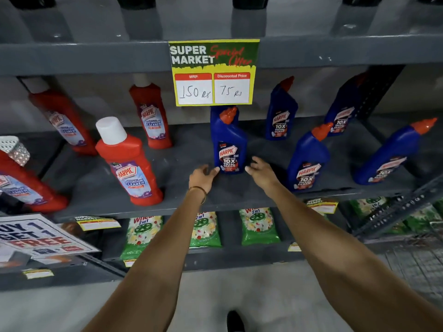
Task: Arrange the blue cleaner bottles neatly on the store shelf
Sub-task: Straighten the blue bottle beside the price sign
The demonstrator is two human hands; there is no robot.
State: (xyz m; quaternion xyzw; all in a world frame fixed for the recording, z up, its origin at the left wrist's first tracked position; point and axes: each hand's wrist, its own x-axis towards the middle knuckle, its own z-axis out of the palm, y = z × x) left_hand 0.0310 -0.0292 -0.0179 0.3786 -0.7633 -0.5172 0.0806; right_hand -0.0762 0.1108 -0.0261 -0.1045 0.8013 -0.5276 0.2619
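Observation:
Several blue cleaner bottles with orange caps stand on the grey shelf (pixel 182 149). One blue bottle (pixel 229 142) stands upright in the middle, label forward. My left hand (pixel 202 177) is at its lower left, fingertips close to or touching its base. My right hand (pixel 261 171) is at its lower right, fingers apart, just beside the bottle. Neither hand holds anything. Two blue bottles (pixel 308 159) (pixel 388 156) stand near the front on the right. Two more (pixel 280 111) (pixel 342 111) stand at the back right.
Red bathroom cleaner bottles (pixel 129 164) (pixel 151 116) (pixel 62 121) fill the shelf's left half. A yellow price sign (pixel 213 73) hangs from the upper shelf edge above the middle bottle. Green detergent packs (pixel 259 226) sit on the lower shelf. A "buy 1 get 1 free" sign (pixel 38 236) lies lower left.

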